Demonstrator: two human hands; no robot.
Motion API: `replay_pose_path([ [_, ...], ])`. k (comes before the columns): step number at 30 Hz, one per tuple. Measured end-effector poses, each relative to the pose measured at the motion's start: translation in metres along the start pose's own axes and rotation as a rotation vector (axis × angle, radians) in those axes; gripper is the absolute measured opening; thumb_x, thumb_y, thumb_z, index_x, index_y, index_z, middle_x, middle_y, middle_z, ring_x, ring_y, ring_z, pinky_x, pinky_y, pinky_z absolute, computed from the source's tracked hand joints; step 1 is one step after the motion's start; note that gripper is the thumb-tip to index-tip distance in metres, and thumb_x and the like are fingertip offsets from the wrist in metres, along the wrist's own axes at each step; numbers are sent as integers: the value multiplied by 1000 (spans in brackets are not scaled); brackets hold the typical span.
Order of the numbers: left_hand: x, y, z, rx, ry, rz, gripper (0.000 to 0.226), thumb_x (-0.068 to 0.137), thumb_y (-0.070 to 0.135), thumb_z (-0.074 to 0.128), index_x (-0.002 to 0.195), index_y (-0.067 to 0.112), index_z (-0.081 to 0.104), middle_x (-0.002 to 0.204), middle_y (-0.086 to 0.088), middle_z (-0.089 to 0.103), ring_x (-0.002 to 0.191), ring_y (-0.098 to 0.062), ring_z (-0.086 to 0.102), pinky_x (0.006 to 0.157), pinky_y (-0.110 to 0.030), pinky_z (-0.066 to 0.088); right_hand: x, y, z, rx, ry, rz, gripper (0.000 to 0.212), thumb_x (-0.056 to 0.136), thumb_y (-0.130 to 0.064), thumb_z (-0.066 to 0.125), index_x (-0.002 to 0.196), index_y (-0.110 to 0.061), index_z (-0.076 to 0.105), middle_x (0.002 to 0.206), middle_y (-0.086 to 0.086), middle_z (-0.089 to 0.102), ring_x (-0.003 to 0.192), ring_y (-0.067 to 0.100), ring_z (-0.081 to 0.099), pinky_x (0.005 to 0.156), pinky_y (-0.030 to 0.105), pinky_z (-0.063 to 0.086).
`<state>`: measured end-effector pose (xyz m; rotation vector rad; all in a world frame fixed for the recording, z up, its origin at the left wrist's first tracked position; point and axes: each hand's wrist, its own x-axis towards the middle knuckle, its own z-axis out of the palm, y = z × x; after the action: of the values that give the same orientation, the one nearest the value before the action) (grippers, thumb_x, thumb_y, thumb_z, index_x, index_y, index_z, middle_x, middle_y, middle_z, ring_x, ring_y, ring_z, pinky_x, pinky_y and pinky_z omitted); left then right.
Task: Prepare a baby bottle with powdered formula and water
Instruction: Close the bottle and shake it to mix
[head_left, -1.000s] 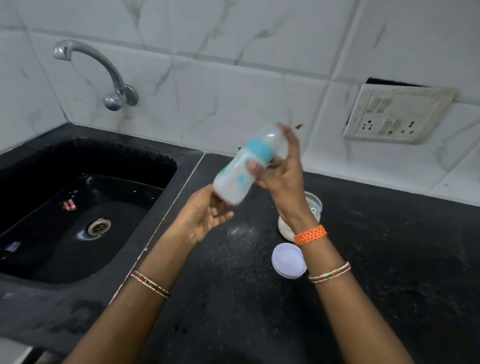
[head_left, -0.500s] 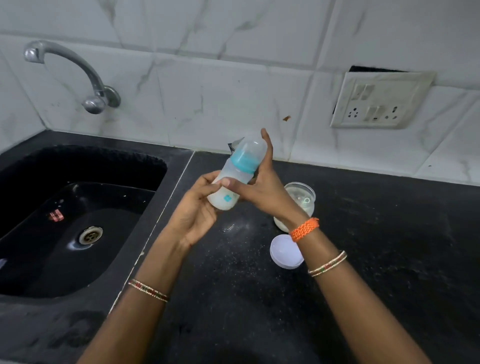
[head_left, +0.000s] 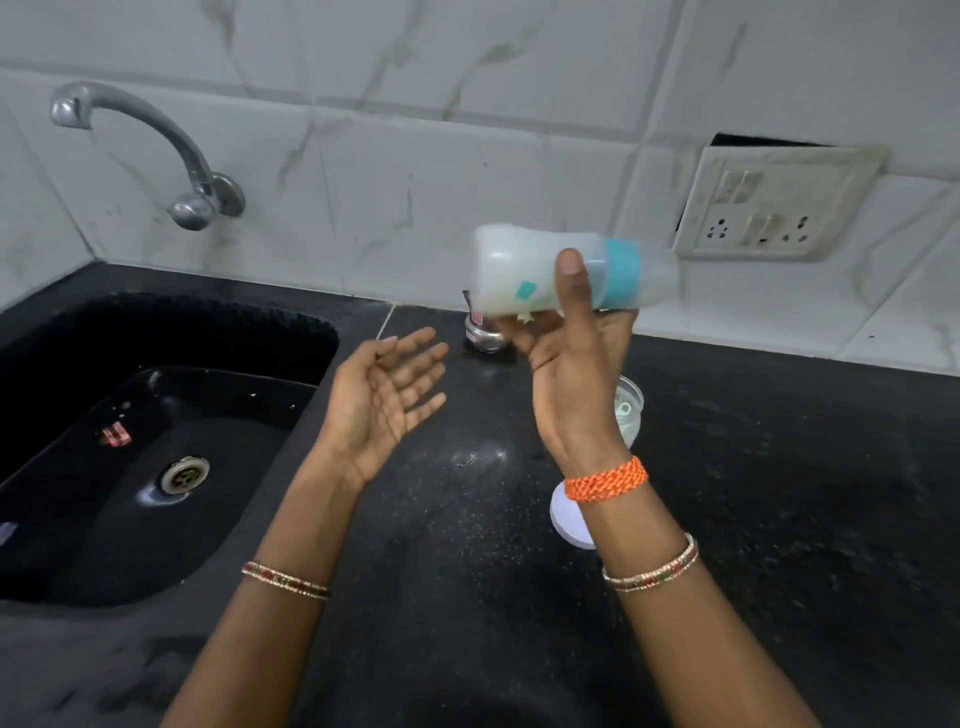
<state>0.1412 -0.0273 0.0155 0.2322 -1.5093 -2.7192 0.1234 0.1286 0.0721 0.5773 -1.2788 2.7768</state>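
My right hand (head_left: 569, 358) grips the baby bottle (head_left: 566, 270) up in the air above the counter (head_left: 779, 519), thumb across the front of its body and fingers curled behind it. The bottle lies almost on its side — base toward the sink, teal collar and clear cap toward the wall socket (head_left: 774, 208) — and milky white liquid sits inside it. It looks a little blurred.

My left hand (head_left: 387, 400) holds nothing: palm up, fingers loosely spread, near the bottle but apart from it, over the counter edge beside the black sink (head_left: 156, 467).

Behind my right wrist, on the counter, stands a small clear jar (head_left: 629, 410) with white powder in it, mostly hidden by my arm. Just nearer to me lies a round white lid (head_left: 569, 522), partly covered by my wrist. Further back, close to the tiled wall and below the bottle's base, a small steel vessel (head_left: 483, 335) shows — I cannot tell what is in it. White specks are scattered on the dark counter between my arms.

The tap (head_left: 156, 140) curves out of the wall over the sink, with no water running from it. I wear an orange thread band (head_left: 605, 478) and bangles on the right wrist, bangles on the left.
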Motion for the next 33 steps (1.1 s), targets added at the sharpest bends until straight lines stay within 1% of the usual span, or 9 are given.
replay_pose_path([
  [4, 1, -3, 0, 9, -24, 1, 41, 91, 24, 36, 75, 16, 73, 80, -4, 73, 75, -17, 68, 67, -27, 56, -4, -20, -6, -489, -564, 246, 57, 62, 3, 78, 108, -16, 49, 87, -9, 72, 82, 7, 69, 66, 23, 56],
  [5, 1, -1, 0, 12, -32, 6, 43, 91, 23, 36, 72, 17, 74, 80, -3, 73, 77, -17, 68, 68, -27, 56, -3, -23, -10, -516, -574, 223, 57, 63, 3, 77, 108, -17, 49, 88, -10, 72, 83, 7, 69, 67, 25, 57],
  [9, 4, 5, -5, 6, 2, 12, 37, 91, 26, 35, 96, 17, 71, 105, -3, 73, 100, -18, 67, 87, -34, 50, 15, -21, -19, -147, -52, 12, 53, 70, -28, 81, 110, -18, 46, 92, -6, 66, 84, 15, 67, 58, 37, 58],
  [13, 5, 0, -3, 24, 11, -43, 35, 89, 26, 38, 101, 13, 68, 101, -4, 73, 92, -17, 68, 77, -32, 52, 7, -16, -32, -533, -395, 325, 52, 62, -14, 78, 107, -17, 53, 84, -9, 71, 75, 10, 69, 53, 30, 56],
  [17, 0, 2, -5, 17, 36, -33, 35, 90, 26, 37, 106, 14, 66, 112, -4, 70, 102, -18, 66, 83, -33, 51, 16, -4, -36, 24, -55, 228, 83, 50, -40, 88, 119, -13, 50, 105, 5, 66, 85, 18, 69, 56, 30, 56],
  [21, 0, -3, -6, 27, 34, -70, 34, 89, 26, 39, 104, 13, 67, 108, -4, 71, 95, -17, 67, 76, -31, 51, 6, -9, -36, -450, -277, 274, 55, 58, -14, 84, 105, -18, 55, 83, -9, 72, 74, 8, 69, 57, 22, 53],
  [25, 3, -1, -8, -5, 60, -53, 33, 90, 25, 37, 102, 14, 66, 105, -3, 72, 100, -18, 67, 85, -34, 50, 10, 4, -37, -269, 110, 8, 49, 73, -8, 76, 115, -11, 51, 98, 1, 68, 91, 15, 67, 64, 28, 56],
  [29, 5, -6, -6, 26, 55, -75, 32, 88, 24, 39, 100, 12, 66, 100, -3, 73, 95, -19, 67, 84, -34, 51, 3, 9, -35, -689, -131, 141, 57, 63, 12, 80, 110, -6, 54, 92, -2, 65, 77, -3, 66, 66, 14, 52],
  [33, 6, -3, -10, -12, 101, -59, 32, 90, 23, 37, 99, 14, 66, 103, -2, 73, 98, -18, 67, 82, -33, 51, -6, -3, -9, -198, 388, -431, 57, 74, 9, 72, 124, 1, 45, 114, 11, 62, 98, 9, 64, 83, 22, 52],
])
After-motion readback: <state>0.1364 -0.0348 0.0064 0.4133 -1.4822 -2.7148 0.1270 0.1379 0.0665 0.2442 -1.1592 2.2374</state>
